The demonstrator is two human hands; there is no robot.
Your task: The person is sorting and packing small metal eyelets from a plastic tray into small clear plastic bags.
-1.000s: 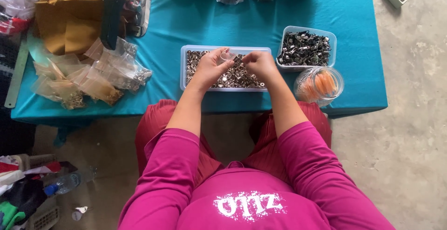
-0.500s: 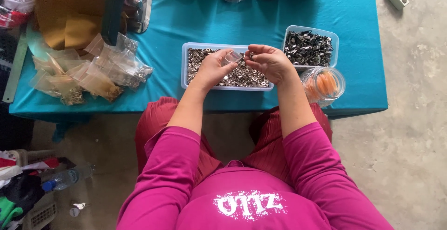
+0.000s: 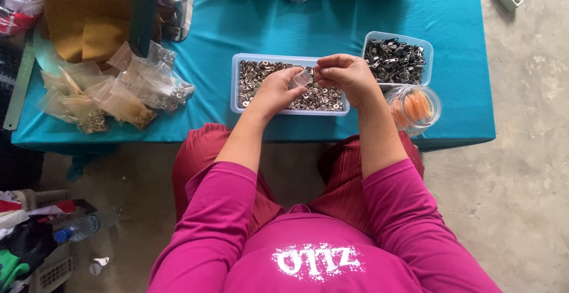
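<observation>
Your left hand and right hand meet over the tray of metal rings, so drops fall back in. Fingers of both pinch a small clear bag between them.

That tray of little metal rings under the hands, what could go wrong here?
The hands, left hand and right hand, pinch a small clear bag above the tray of rings; a slip might scatter the pieces. The round tub of orange parts sits near the table edge beside the right forearm, so a nudge might tip it off.
</observation>
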